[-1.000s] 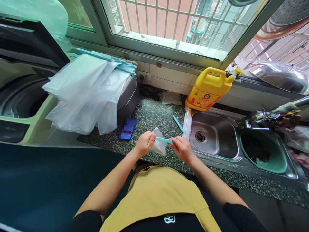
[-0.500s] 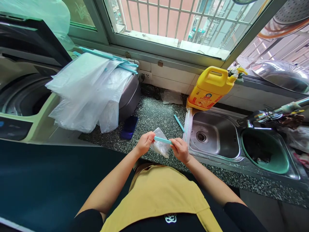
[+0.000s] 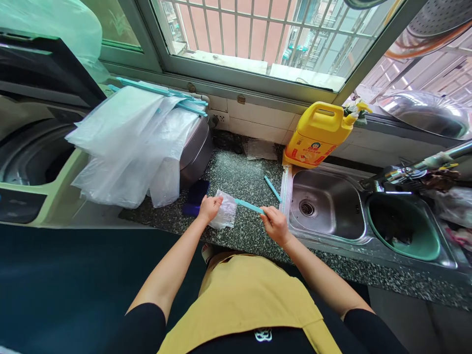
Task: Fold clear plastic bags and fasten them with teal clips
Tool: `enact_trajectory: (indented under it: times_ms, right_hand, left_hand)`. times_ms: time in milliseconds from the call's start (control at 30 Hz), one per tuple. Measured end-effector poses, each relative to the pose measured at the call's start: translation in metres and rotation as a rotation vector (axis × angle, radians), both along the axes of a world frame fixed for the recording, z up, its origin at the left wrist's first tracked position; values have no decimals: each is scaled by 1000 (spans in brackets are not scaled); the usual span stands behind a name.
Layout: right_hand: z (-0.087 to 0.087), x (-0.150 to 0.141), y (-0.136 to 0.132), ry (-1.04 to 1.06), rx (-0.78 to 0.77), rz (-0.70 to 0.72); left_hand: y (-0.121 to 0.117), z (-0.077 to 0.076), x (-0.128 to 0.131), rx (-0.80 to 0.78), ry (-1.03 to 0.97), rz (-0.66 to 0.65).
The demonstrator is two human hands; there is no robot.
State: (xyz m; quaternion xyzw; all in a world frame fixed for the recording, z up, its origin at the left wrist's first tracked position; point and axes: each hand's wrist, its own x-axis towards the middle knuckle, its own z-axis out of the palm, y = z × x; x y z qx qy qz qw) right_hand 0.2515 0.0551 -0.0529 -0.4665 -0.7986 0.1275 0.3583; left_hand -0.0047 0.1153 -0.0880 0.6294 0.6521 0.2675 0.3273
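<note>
My left hand (image 3: 210, 208) is closed on the edge of a small clear plastic bag (image 3: 225, 211), which hangs spread out over the counter. My right hand (image 3: 276, 224) grips the right end of a light-blue bag sealing clip (image 3: 250, 205). The clip's left end reaches to the bag's upper right corner; whether it touches the bag I cannot tell. A second light-blue strip (image 3: 273, 189) lies on the speckled counter (image 3: 236, 169) beside the sink. A dark blue phone-like flat thing (image 3: 194, 197) lies on the counter just behind my left hand.
Large plastic bags (image 3: 125, 142) with blue clips lie over a dark rounded appliance (image 3: 195, 152). An open washing machine (image 3: 55, 172) stands at left. A yellow jug (image 3: 315, 132) stands behind the steel sink (image 3: 332, 206); a green basin (image 3: 424, 236) sits in the right bowl.
My left hand has moved left with the plastic bag, away from the clip's left end. My right hand still holds the clip in about the same place.
</note>
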Motion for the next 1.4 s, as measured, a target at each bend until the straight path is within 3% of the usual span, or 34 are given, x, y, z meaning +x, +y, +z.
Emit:
enact_trajectory:
  times_ms: [167, 267, 500, 633, 833, 1033, 1233, 1400]
  right_hand:
    - [10, 6, -4, 8, 15, 7]
    - [14, 6, -5, -24, 37, 25]
    - [14, 6, -6, -35, 52, 15]
    - [16, 9, -9, -26, 67, 8]
    - [19, 12, -8, -54, 99, -3]
    - [22, 8, -7, -63, 135, 52]
    - [19, 8, -8, -11, 174, 70]
    - [16, 5, -10, 262, 67, 27]
  left_hand:
    - [-24, 20, 24, 79, -115, -95]
    - [-27, 25, 30, 98, -112, -102]
    - [6, 4, -3, -13, 32, 123]
    - [1, 3, 9, -8, -22, 109]
    - [-25, 33, 45, 45, -233, 5]
    - [-32, 67, 57, 133, -343, -144]
    - [-36, 76, 58, 138, -344, -162]
    - [-40, 80, 55, 133, -331, -138]
